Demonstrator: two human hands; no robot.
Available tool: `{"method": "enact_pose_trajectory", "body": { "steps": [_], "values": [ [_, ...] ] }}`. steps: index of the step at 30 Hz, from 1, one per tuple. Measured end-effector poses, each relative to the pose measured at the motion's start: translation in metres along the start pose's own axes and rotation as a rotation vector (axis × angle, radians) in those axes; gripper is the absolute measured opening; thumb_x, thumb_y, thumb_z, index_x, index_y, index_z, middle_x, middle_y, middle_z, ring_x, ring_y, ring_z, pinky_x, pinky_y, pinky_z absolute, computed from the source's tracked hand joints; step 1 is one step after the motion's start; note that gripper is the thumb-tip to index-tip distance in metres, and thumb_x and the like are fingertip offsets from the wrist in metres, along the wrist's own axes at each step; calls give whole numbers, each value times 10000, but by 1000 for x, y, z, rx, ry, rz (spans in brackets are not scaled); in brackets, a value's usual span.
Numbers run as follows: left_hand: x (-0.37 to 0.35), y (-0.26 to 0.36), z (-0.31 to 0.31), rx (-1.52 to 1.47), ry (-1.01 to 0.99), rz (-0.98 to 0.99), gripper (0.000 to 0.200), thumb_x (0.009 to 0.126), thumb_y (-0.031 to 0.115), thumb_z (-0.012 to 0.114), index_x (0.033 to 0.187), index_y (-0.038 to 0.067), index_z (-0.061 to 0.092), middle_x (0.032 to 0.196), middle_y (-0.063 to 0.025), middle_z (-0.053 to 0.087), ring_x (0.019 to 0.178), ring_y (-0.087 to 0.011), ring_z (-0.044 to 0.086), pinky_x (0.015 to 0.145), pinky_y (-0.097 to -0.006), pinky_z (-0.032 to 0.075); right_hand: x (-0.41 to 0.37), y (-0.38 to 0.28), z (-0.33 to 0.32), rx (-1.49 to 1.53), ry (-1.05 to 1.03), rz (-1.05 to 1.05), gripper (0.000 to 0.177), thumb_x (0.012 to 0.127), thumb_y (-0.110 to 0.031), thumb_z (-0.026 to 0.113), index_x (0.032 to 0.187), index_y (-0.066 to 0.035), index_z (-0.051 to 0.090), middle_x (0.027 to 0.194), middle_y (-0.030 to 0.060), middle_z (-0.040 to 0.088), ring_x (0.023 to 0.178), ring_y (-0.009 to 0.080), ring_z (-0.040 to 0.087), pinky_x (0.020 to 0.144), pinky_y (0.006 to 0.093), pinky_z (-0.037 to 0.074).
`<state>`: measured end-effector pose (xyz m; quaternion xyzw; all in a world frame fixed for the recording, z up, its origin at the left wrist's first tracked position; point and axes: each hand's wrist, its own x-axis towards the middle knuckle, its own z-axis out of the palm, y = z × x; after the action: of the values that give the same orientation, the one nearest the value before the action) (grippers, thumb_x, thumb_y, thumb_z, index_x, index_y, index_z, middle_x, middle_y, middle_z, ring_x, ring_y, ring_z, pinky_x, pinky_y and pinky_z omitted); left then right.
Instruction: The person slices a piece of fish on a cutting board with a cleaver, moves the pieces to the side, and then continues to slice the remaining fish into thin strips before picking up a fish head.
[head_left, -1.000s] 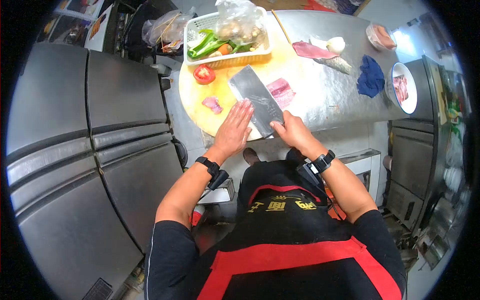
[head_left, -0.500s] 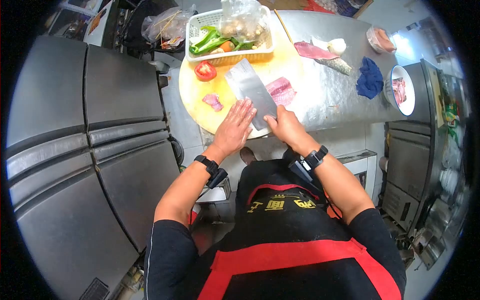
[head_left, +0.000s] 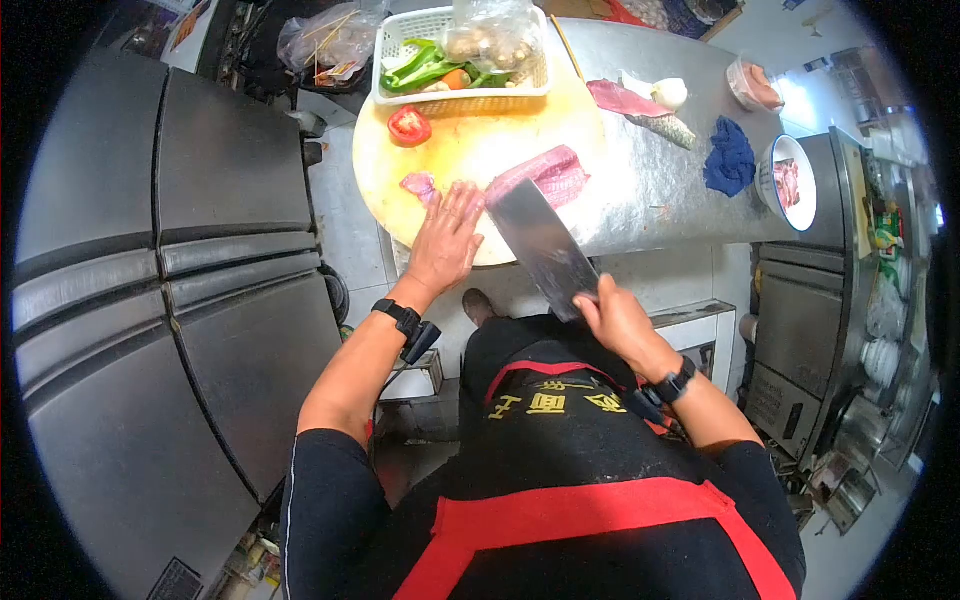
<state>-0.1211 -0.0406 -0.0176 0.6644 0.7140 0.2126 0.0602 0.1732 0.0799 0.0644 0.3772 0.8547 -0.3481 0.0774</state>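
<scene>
My right hand [head_left: 618, 320] grips a broad cleaver [head_left: 545, 245] by its handle end. The blade slants up and left, its far end overlapping the near left part of a pink fish fillet [head_left: 560, 170] on the round yellow cutting board [head_left: 375, 175]. My left hand [head_left: 445, 240] rests at the board's near edge, fingers stretched out, with nothing held. Left of its fingertips lies a small pink piece of flesh [head_left: 419, 186]. A cut tomato [head_left: 409, 127] sits farther back on the board.
A white basket [head_left: 460, 104] of green peppers and bagged food stands at the back. On the metal table [head_left: 650, 210] are a fish piece with skin [head_left: 660, 128], a blue cloth [head_left: 731, 157] and a white bowl [head_left: 800, 215] with meat. Steel cabinets [head_left: 235, 170] stand on the left.
The cleaver has moved right and towards me with my right hand, uncovering more of the fillet. My left hand has left the blade and shifted left.
</scene>
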Motion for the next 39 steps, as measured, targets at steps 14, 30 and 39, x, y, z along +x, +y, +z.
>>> {"method": "enact_pose_trajectory", "body": {
  "steps": [14,30,39],
  "values": [
    [28,27,15,-63,-20,-5,601,966,180,586,1491,-57,416,1618,-235,318,1509,-377,301,1249,-483,239,47,46,-6,341,-30,134,444,959,-370,696,892,44,552,624,182,619,538,292,650,538,409,497],
    [33,32,8,-12,-65,-5,622,960,188,591,1505,-47,404,1587,-238,371,1505,-383,308,1245,-489,241,97,18,-17,250,15,5,497,948,-402,676,919,84,573,842,346,649,816,510,652,721,515,518],
    [27,34,9,-51,-110,21,640,971,170,557,1546,-23,351,1617,-220,330,1521,-378,278,1248,-495,224,63,40,-3,201,4,-37,506,963,-413,663,938,80,554,851,353,644,849,514,654,731,529,514]
  ]
}}
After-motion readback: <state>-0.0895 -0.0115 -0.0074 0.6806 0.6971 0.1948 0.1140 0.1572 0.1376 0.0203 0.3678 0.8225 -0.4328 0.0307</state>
